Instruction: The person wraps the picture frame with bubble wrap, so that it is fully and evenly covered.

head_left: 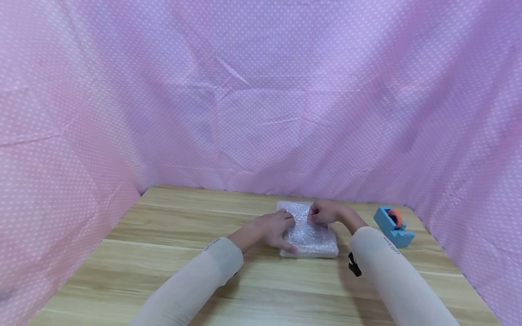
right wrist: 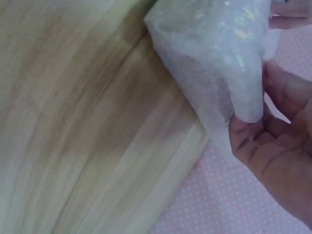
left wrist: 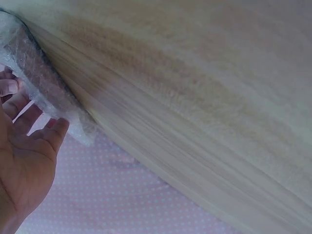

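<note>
A flat rectangular bundle of clear bubble wrap [head_left: 311, 248] lies on the wooden table, its contents hidden by the layers. My left hand [head_left: 274, 229] rests on its left side, thumb toward the near edge and fingers on top. In the left wrist view, the fingers [left wrist: 59, 129] of that hand lie lightly bent against the bubble wrap [left wrist: 46, 83]. On the far right part, my right hand [head_left: 328, 212] pinches the wrap between thumb and fingers. The right wrist view shows a fold of bubble wrap [right wrist: 246, 92] held in those fingers [right wrist: 241, 139].
Right of the bundle stands a blue tape dispenser [head_left: 385, 222] with an orange tape roll [head_left: 395, 217]. A small black piece [head_left: 354, 265] shows beside the right sleeve [head_left: 391, 267]. Pink dotted cloth [head_left: 261, 136] hangs behind and on both sides of the wooden table [head_left: 171, 226].
</note>
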Available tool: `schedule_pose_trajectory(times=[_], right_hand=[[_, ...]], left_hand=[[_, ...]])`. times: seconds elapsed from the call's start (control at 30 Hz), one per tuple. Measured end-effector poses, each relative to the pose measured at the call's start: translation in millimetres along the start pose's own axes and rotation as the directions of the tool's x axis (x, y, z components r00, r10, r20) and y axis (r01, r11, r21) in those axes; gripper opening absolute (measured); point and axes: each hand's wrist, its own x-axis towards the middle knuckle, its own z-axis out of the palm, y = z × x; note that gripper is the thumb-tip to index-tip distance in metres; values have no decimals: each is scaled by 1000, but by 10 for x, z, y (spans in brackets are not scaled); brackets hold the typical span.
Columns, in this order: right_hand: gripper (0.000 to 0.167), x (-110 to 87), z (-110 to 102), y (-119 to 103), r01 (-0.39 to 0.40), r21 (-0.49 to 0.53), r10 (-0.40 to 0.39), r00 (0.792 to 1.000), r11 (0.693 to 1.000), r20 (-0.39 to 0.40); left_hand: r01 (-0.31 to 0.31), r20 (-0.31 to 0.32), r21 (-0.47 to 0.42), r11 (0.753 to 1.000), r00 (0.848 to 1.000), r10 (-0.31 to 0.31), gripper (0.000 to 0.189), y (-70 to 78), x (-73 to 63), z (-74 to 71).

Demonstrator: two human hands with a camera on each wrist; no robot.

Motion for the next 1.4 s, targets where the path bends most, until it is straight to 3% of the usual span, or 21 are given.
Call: schedule_pose_trajectory(times=[0.27,0.37,0.53,0.63,0.97,1.23,1.4], right_hand=[[9,-17,9,10,26,-48,-30,996,998,-84],[6,-21,30,27,24,-9,-25,994,1000,-108],[23,-20,69,76,-10,115,28,987,993,-156],[24,-4,93,95,-19,144,45,983,989,-180],[23,69,101,57,-130,107,150,966,986,-212],[26,118,107,9,-182,-57,162,954,982,-254],[31,133,111,7,-244,-94,212,940,965,-266]], left_hand=[[-4,-7,-7,1000,1000,4,85,15,-2,-14],[3,-5,-2,1000,1000,-3,84,22,0,-9],[10,4,-9,1000,1000,-10,87,22,-2,5],[5,3,-14,1000,1000,-5,86,20,-11,8],[-3,9,-21,1000,1000,4,83,30,-21,-18],[-17,12,-3,1000,1000,17,84,19,3,-22],[-28,17,15,999,999,28,86,19,-4,-29]])
